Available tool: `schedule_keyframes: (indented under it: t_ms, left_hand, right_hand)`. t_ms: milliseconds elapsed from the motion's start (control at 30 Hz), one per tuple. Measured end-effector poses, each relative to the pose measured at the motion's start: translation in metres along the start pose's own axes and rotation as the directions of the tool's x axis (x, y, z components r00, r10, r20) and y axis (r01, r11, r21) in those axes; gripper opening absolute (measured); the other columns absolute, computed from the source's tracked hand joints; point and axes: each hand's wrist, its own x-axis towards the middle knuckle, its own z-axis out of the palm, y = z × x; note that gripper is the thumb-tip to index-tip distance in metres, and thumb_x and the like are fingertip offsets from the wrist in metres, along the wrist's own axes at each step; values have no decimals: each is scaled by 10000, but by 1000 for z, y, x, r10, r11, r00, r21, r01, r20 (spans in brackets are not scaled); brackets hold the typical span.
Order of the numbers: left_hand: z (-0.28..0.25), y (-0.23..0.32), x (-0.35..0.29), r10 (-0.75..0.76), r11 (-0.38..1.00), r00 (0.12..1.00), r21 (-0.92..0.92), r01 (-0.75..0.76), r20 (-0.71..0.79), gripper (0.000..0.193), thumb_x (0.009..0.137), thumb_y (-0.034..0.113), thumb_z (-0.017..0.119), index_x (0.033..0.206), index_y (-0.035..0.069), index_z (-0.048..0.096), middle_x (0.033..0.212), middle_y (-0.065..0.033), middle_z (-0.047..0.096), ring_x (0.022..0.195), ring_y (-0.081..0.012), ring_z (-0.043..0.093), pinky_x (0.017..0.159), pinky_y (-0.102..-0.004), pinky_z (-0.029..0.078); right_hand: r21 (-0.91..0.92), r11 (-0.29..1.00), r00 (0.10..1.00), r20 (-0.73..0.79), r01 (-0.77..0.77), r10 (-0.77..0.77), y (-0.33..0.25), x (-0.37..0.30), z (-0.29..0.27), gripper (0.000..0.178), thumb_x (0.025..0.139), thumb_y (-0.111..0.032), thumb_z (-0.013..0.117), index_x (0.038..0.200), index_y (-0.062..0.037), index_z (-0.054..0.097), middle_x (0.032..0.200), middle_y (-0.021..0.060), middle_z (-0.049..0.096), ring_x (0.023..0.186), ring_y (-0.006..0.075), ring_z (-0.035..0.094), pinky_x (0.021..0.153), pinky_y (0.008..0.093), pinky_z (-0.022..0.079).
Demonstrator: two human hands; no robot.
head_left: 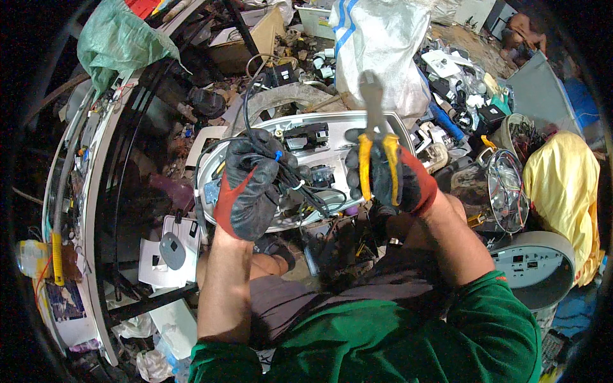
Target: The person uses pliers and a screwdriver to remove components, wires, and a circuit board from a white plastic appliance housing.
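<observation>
My left hand (246,191), in a black and red work glove, is closed round a bundle of black cables (300,182) with a blue tie on it. Loose cable ends hang to the right of the fist, and one cable rises above it. My right hand (412,182), gloved alike, grips yellow-handled pliers (364,167), their metal jaws pointing away from me. The jaws are blurred, and nothing shows between them. Beneath both hands lies a shallow white plastic housing (348,119), with a black component (306,136) and other small parts inside.
A white woven sack (383,51) stands beyond the housing, beside heaped plastic scrap (456,96). To the right are a yellow sack (565,198) and a round grey casing (539,271). A black metal frame (112,223) runs along the left. Another person (523,35) is at the far right.
</observation>
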Motion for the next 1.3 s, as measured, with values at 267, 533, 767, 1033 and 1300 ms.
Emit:
schedule_keyframes:
  t_ms: [267,533,767,1033,1300]
  left_hand:
    - [-5,-10,5,-29,999,999,-17,30,23,365,912,110,643,1255,126,520,1134,-66,603,1041,-258,623,895,-468,543]
    - [-8,-16,5,56,990,994,134,-44,-89,371,902,91,642,1254,108,527,1140,-83,621,1121,-278,598,997,-436,486]
    - [-11,-21,3,11,1000,992,19,-9,-127,395,900,90,642,1274,104,516,1202,-116,616,1120,-289,607,983,-421,497]
    - [-17,-20,2,-29,997,992,-73,20,-119,374,904,82,642,1265,101,544,1196,-114,628,1064,-259,636,899,-379,545]
    - [-15,-9,4,-4,1000,992,-11,3,-124,366,909,121,651,1264,121,560,1189,-101,633,1075,-251,628,893,-406,546]
  right_hand:
    - [-520,851,997,58,74,-52,8,-2,23,540,760,-140,736,1257,-70,538,956,45,627,785,97,594,679,236,502]
    - [-449,891,991,137,64,-2,3,-4,38,467,943,-175,588,1381,-79,456,1144,79,609,874,171,632,747,287,532]
    - [-639,731,947,319,237,-28,4,-6,58,723,835,-142,699,1454,-11,350,1349,132,515,1222,187,488,1039,345,374]
    - [-960,8,924,269,281,-272,19,-5,48,714,823,-140,640,1471,-68,350,1306,198,549,1242,363,480,1091,422,325]
    - [-916,168,844,249,365,-475,23,-10,57,517,821,-120,635,1297,4,473,1051,230,619,905,422,620,801,420,514]
